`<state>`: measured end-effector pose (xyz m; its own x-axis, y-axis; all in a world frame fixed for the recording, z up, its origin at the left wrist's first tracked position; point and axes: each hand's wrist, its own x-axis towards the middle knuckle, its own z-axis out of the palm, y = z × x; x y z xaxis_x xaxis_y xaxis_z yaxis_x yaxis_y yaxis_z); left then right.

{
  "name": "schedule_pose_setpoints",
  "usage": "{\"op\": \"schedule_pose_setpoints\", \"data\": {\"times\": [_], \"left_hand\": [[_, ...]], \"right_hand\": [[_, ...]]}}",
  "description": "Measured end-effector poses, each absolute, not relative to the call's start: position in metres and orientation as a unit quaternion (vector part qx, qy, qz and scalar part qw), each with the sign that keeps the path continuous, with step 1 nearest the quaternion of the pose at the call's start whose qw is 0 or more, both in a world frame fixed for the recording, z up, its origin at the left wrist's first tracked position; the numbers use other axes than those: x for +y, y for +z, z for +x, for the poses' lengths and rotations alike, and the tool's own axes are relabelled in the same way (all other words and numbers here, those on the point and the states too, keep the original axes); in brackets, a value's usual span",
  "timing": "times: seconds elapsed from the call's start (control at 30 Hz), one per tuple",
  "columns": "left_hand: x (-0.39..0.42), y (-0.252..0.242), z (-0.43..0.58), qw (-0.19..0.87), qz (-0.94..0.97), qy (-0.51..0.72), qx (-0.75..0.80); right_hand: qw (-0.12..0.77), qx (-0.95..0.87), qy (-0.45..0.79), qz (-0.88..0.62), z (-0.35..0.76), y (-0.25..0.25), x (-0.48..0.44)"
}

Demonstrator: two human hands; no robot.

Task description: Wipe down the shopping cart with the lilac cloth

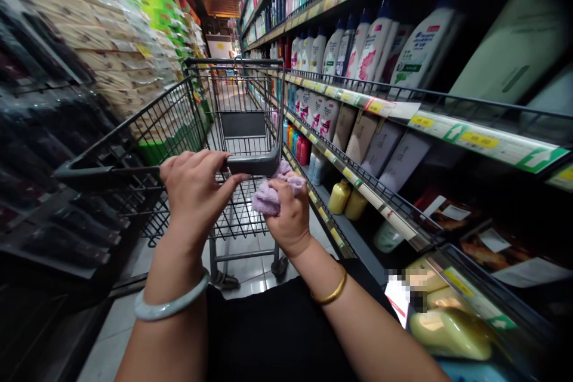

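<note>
A dark wire shopping cart (244,124) stands in front of me, its grey handle (255,164) running across the near side. My left hand (193,182) grips the handle near its middle, with the fingers over the top and the thumb below. A pale bangle (172,304) circles that wrist. My right hand (290,212) is closed around a bunched lilac cloth (271,196), just under the handle's right end. Whether the cloth touches the cart there, I cannot tell. A gold bracelet (332,289) is on the right wrist.
Shelves of shampoo bottles (367,48) line the right side close to the cart, with a price-label rail (474,137) jutting out. On the left, stacked packages (102,42) and hanging packets (54,131) flank the aisle. The tiled floor (250,262) stretches ahead.
</note>
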<state>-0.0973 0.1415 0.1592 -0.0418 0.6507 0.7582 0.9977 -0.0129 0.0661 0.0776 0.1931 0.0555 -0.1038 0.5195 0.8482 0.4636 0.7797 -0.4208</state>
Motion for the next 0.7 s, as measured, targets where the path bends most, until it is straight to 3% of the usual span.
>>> {"op": "schedule_pose_setpoints", "data": {"times": [0.13,0.27,0.47,0.7], "left_hand": [[0.139,0.163,-0.108,0.249,-0.640,-0.303,-0.660],[0.139,0.164,-0.116,0.235,-0.637,-0.306,-0.667],[0.141,0.157,-0.119,0.284,-0.623,-0.317,-0.656],[0.142,0.154,-0.121,0.299,-0.631,-0.314,-0.643]], "right_hand": [[0.525,-0.787,0.015,-0.326,0.075,0.043,0.193],[0.527,-0.796,0.021,-0.299,0.072,0.047,0.182],[0.533,-0.798,-0.150,-0.237,0.054,0.052,0.167],[0.370,-0.886,-0.118,-0.254,0.016,0.000,0.163]]}}
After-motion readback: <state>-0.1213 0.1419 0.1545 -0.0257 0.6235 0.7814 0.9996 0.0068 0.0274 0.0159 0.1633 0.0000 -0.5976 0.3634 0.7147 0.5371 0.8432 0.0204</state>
